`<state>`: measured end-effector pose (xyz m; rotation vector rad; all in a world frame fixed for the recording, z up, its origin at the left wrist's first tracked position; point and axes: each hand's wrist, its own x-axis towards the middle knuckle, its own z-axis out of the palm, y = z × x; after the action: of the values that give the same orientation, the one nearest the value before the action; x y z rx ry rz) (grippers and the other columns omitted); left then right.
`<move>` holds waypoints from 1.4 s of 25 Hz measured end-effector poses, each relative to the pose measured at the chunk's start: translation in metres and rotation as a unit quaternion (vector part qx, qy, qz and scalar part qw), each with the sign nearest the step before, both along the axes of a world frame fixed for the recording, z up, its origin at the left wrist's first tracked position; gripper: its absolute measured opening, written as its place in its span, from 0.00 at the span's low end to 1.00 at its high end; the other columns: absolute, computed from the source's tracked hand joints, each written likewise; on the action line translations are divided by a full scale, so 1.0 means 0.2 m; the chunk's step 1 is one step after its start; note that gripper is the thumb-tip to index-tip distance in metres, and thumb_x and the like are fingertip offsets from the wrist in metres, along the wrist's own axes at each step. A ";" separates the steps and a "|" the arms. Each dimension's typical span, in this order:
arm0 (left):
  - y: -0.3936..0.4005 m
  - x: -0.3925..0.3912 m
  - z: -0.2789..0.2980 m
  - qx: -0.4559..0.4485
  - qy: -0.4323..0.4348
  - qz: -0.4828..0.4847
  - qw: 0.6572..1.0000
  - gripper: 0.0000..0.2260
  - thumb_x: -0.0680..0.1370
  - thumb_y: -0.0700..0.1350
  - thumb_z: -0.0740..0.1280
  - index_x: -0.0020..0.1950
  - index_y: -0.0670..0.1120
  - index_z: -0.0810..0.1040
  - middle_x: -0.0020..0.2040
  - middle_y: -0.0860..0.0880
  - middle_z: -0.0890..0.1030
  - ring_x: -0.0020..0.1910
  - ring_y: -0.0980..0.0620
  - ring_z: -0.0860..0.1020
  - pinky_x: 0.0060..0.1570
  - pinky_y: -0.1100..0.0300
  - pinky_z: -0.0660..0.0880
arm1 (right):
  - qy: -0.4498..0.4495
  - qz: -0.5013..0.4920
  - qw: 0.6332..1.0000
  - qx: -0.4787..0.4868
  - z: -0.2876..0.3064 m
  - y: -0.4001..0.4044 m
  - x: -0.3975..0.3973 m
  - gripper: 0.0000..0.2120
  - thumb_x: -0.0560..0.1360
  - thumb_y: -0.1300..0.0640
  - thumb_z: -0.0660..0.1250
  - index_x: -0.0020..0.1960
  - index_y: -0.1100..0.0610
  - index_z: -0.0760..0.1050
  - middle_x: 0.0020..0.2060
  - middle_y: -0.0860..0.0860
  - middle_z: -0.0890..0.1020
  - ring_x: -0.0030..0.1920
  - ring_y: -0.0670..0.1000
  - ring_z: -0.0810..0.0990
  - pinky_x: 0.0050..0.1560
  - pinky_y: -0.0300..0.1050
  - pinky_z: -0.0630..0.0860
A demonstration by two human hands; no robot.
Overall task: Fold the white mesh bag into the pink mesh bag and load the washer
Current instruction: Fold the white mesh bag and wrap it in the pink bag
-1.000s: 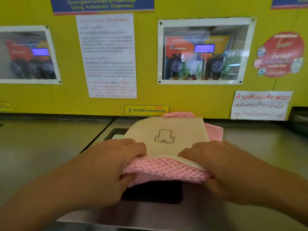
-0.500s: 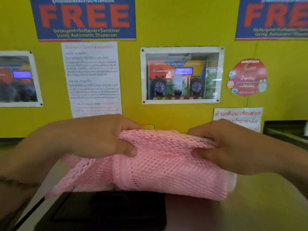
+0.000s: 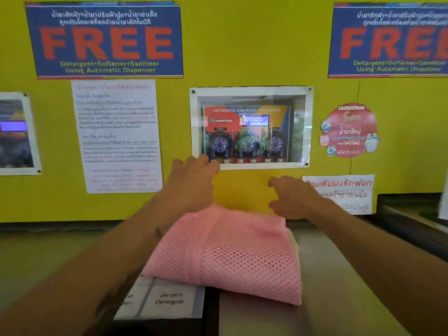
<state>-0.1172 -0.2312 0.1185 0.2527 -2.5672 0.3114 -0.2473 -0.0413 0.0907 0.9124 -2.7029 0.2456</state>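
Two forearms reach in from the near edge, and between them the pink mesh bag lies folded on the steel top of the washer, its near corner overhanging the labelled detergent panel; half a second ago both hands gripped it in the air, so it has just been set down and let go; only a pale sliver along its right edge hints at the white mesh bag, which a second ago lay on top and is now, I judge, wrapped inside; so the folding looks done and loading remains; beyond the bag the left hand hovers with fingers loose and spread, holding nothing, and the right hand likewise hangs relaxed and empty just past the bag's far edge; as for room, bare steel runs left and right of the bundle, while its right side sits short of a dark recessed ledge; farthest off, the yellow wall with posters and a glazed dispenser window closes off any forward travel
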 end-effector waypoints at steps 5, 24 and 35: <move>0.15 0.03 -0.46 0.194 -0.249 0.079 0.945 0.34 0.72 0.72 0.51 0.74 0.58 0.61 0.77 0.46 0.61 0.74 0.38 0.60 0.70 0.33 0.56 | -0.065 0.129 0.987 0.075 -0.32 -0.07 0.04 0.23 0.80 0.45 0.56 0.74 0.46 0.64 0.74 0.50 0.68 0.72 0.54 0.66 0.72 0.59 0.62; -0.03 0.30 -0.43 0.187 -0.099 0.065 0.975 0.31 0.75 0.64 0.59 0.76 0.59 0.55 0.74 0.50 0.66 0.70 0.47 0.69 0.68 0.48 0.67 | -0.219 0.066 0.972 -0.048 -0.32 0.06 0.23 0.28 0.77 0.40 0.59 0.74 0.43 0.57 0.73 0.49 0.69 0.67 0.52 0.72 0.67 0.54 0.68; 0.05 0.30 -0.54 0.346 -0.167 0.075 0.920 0.37 0.73 0.69 0.58 0.75 0.67 0.40 0.81 0.47 0.48 0.77 0.43 0.59 0.74 0.46 0.58 | -0.298 0.109 0.938 -0.141 -0.37 0.08 0.19 0.36 0.72 0.43 0.68 0.74 0.32 0.53 0.75 0.43 0.63 0.70 0.50 0.67 0.65 0.46 0.64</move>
<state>-0.0573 -0.2211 0.0098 0.7045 -2.9098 -0.5718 -0.2096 -0.0259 0.0163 1.1981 -2.9559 1.0872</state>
